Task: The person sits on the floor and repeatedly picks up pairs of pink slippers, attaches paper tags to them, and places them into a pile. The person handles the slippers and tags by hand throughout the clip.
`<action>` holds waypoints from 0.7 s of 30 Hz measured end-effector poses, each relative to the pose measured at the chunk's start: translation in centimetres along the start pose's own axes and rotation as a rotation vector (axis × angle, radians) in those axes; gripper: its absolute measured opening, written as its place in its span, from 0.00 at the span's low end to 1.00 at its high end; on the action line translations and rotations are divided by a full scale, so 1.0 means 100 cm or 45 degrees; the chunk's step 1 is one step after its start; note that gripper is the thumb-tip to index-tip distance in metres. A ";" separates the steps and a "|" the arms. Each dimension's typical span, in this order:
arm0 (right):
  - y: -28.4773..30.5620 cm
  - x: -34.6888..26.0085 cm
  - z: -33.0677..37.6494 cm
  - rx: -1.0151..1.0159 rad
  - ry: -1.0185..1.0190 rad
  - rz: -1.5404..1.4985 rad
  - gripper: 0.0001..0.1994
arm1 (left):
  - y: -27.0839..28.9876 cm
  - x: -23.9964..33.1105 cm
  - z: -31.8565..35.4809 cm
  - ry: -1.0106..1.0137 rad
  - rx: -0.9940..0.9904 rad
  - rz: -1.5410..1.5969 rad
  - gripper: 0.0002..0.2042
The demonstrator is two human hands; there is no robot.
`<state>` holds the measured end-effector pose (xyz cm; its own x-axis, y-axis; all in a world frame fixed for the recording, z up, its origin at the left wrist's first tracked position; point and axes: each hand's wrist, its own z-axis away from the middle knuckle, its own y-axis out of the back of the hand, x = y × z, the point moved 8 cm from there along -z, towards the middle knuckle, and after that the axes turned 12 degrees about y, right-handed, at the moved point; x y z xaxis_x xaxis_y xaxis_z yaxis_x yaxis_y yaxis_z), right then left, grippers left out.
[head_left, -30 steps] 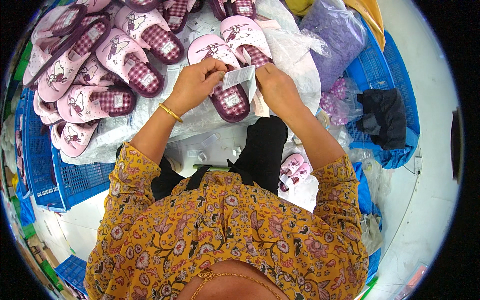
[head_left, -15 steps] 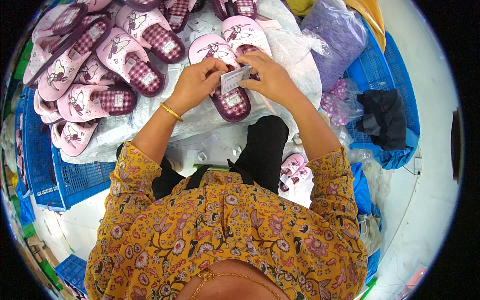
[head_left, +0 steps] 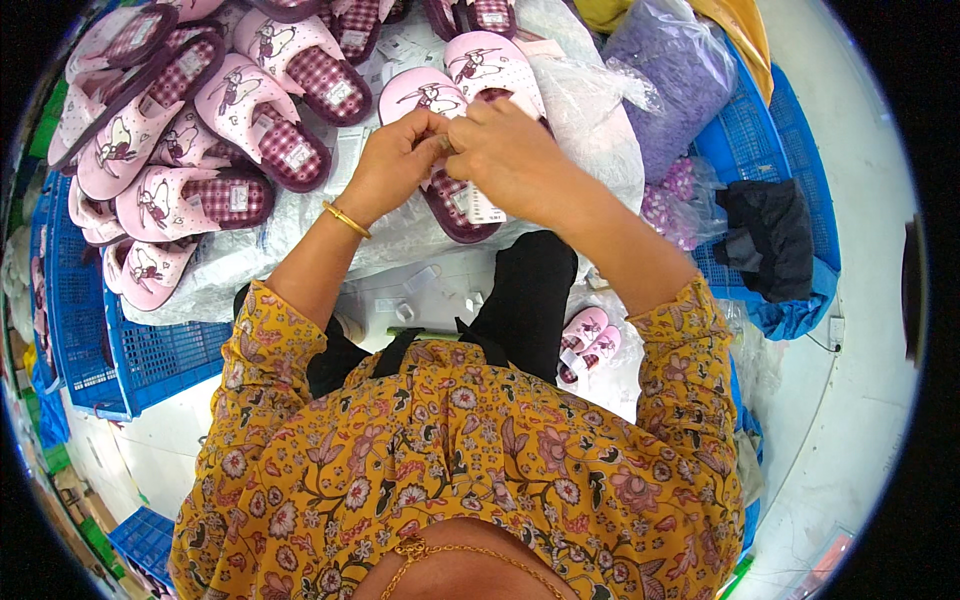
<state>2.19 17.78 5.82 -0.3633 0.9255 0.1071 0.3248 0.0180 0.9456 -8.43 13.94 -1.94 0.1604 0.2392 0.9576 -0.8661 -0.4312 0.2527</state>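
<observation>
My left hand (head_left: pixel 403 163) and my right hand (head_left: pixel 512 160) meet fingertip to fingertip over a pair of pink slippers. The left fingers are closed in a pinch; whatever is between them is too small to make out. From under my closed right hand a white paper tag (head_left: pixel 484 207) sticks out, its upper part hidden by the hand. Below the hands lies the left slipper (head_left: pixel 425 92), with a dark red checked insole partly covered. Beside it the right slipper (head_left: pixel 490 62) shows its pink toe, while my right hand covers most of its heel.
Many matching slippers (head_left: pixel 240 90) are heaped on the left of the plastic-covered table (head_left: pixel 300 255). Blue crates (head_left: pixel 165 360) stand at the left and right. A bag of purple material (head_left: pixel 670 80) and a dark cloth (head_left: pixel 765 235) are at the right. Another pair of slippers (head_left: pixel 588 345) lies below.
My right hand has turned over and moved in against my left fingertips. The tag, earlier held upright between both hands, now hangs lower under the right hand. The slippers stay put.
</observation>
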 end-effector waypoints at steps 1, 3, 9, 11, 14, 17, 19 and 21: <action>-0.004 -0.002 -0.001 0.041 -0.041 -0.036 0.07 | 0.000 -0.004 0.000 0.025 0.002 0.113 0.05; -0.013 0.003 0.004 0.104 -0.117 -0.169 0.11 | 0.002 -0.004 0.000 0.038 0.036 0.382 0.05; -0.003 0.025 0.071 0.609 -0.763 -0.456 0.19 | -0.012 0.013 0.011 -0.057 0.039 0.598 0.05; -0.012 0.032 0.091 0.655 -0.903 -0.575 0.17 | -0.022 0.008 0.008 -0.039 -0.019 0.587 0.05; -0.007 0.031 0.091 0.690 -0.866 -0.567 0.18 | -0.028 0.014 0.008 -0.028 -0.046 0.461 0.05; -0.007 0.037 0.081 0.569 -0.833 -0.578 0.18 | -0.025 0.013 0.006 -0.026 -0.071 0.432 0.06; -0.014 0.046 0.084 0.556 -0.887 -0.552 0.19 | -0.025 0.014 0.007 -0.002 -0.084 0.396 0.06; -0.016 0.051 0.086 0.508 -0.899 -0.415 0.20 | -0.028 0.014 0.008 0.026 -0.101 0.376 0.07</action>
<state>7.39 25.71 2.21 0.0920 0.8668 -0.4901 0.6284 0.3313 0.7038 -5.38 14.75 -1.21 -0.1129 0.1315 0.9849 -0.9081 -0.4159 -0.0486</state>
